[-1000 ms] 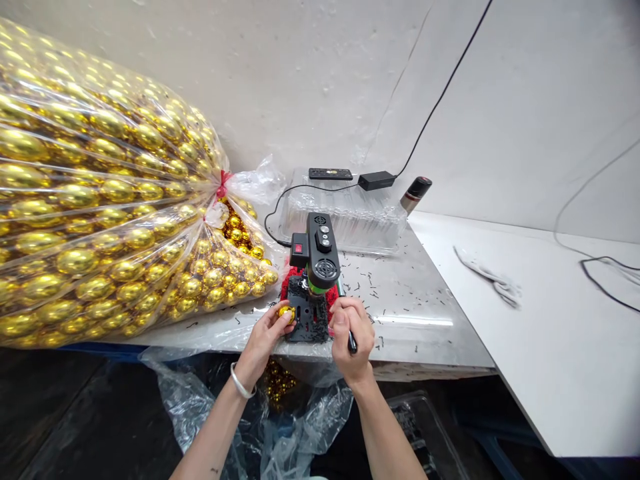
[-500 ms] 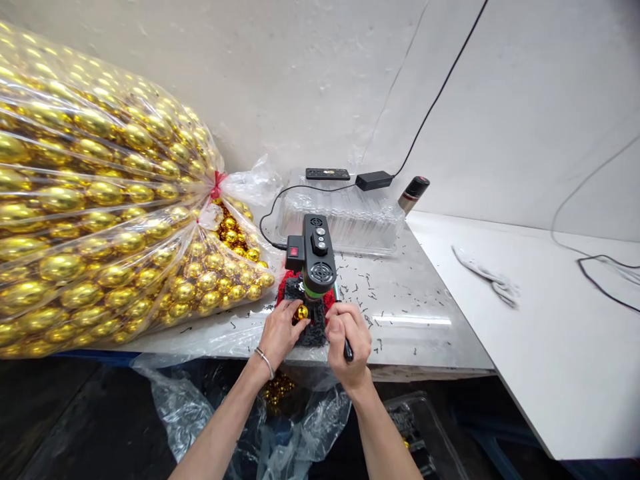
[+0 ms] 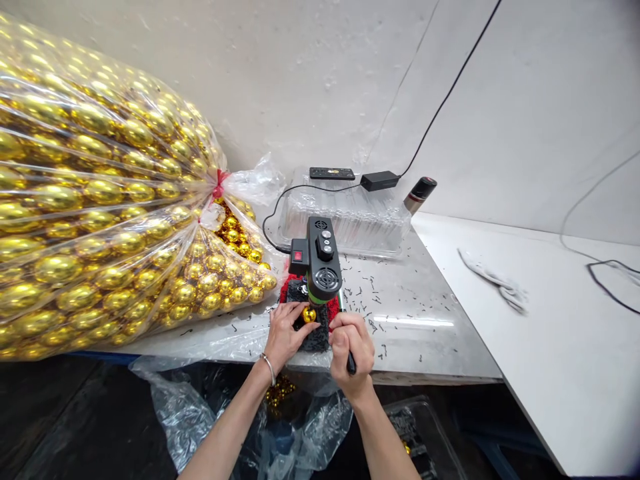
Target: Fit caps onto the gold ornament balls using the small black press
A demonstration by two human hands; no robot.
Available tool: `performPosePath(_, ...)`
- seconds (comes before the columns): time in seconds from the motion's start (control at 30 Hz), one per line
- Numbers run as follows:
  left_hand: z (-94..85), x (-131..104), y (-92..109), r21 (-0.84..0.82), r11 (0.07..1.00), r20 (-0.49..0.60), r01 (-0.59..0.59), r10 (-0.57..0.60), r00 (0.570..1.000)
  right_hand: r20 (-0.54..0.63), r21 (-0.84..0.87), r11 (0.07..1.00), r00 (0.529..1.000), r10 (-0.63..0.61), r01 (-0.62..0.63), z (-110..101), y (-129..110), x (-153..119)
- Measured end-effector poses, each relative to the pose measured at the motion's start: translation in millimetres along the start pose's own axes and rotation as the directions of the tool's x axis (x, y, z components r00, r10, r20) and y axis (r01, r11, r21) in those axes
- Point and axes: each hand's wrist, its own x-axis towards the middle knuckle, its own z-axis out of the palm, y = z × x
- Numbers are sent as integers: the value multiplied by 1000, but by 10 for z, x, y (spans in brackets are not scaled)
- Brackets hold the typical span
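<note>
Our left hand (image 3: pixel 289 333) pinches a shiny gold ball (image 3: pixel 309 315) between thumb and fingertips, just below the head of a black benchtop drill press (image 3: pixel 324 260) and over its base plate (image 3: pixel 316 339), while our right hand (image 3: pixel 353 350) is wrapped in a fist around the lever handle (image 3: pixel 351 363). On the press we find a red rocker switch (image 3: pixel 298 255) and silver buttons (image 3: pixel 327 243), their markings too small for us to read. A mark on the cap of the tilted bottle (image 3: pixel 421 193) and print on the flat black device (image 3: pixel 332 173) atop the clear plastic trays (image 3: pixel 345 230) are equally illegible to us. The head hides the tool tip from us, and black shavings cover much of the plate. The tied clear bag of gold balls (image 3: pixel 100 200) is cut off at the left edge, and we cannot make out everything in the dark bin (image 3: pixel 425 433) below the table.
</note>
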Motion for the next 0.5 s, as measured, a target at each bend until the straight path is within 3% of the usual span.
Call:
performPosePath(0.37,-8,17,14,-35,999,21,34,-34,999,-93,-20,997,992,-82,81,186,267,-263)
performPosePath(0.5,-14,10,13,-30,999,13,31,-30,999,-48,-56,992,992,-118,115,229,344,-350)
